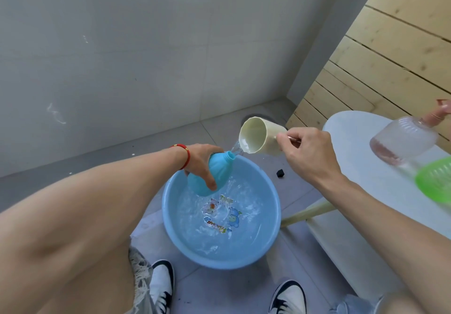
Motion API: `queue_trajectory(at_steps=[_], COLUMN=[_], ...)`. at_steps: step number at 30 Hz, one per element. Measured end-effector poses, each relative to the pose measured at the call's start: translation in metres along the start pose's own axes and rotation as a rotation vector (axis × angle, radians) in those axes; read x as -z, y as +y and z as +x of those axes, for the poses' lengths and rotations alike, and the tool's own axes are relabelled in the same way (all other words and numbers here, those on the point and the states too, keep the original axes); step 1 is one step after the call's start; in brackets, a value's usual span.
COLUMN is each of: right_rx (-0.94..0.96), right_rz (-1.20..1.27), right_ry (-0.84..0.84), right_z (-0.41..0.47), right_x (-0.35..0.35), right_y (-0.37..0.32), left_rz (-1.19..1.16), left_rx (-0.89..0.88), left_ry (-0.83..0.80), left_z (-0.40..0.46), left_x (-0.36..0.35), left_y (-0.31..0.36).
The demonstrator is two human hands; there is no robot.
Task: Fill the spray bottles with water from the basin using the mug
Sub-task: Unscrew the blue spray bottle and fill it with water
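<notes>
Above the round blue plastic basin (268, 235), the left hand (202, 159) grips a tilted blue plastic bottle (212, 174) while the right hand (310, 152), fingers pinching the handle, tips a cream plastic mug (258, 135); pouring slowly should keep the stream inside the narrow neck.

mug (258, 135) pouring into blue bottle (212, 174) (over basin (170, 216))

head cam: we have one wide-angle view only | looks forward and steeply down from above | close over the basin (220, 216) on the floor (244, 287) | worktop (361, 167) at right edge
</notes>
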State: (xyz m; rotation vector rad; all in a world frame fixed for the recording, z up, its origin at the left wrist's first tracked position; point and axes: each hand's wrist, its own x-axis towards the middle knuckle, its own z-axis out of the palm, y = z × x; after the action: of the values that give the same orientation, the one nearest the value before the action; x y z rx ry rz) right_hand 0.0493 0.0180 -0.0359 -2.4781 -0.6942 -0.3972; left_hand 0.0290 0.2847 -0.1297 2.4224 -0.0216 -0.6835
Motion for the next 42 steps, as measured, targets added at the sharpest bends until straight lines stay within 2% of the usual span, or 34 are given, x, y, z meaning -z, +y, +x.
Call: queue_trajectory(at_steps=[34, 42], right_rx=[0.388, 0.526], right_rz=[-0.235, -0.276], right_ry=[0.108, 0.143], right_z=[-0.0002, -0.0012], right_x=[-0.0057, -0.0076], right_y=[0.0042, 0.0033], left_rz=[-0.004, -0.036], left_rx=[0.031, 0.039], left_ry=[-0.059, -0.065], left_z=[0.0021, 0.0012], left_x=[-0.0061, -0.0049], left_y=[0.0025, 0.0020])
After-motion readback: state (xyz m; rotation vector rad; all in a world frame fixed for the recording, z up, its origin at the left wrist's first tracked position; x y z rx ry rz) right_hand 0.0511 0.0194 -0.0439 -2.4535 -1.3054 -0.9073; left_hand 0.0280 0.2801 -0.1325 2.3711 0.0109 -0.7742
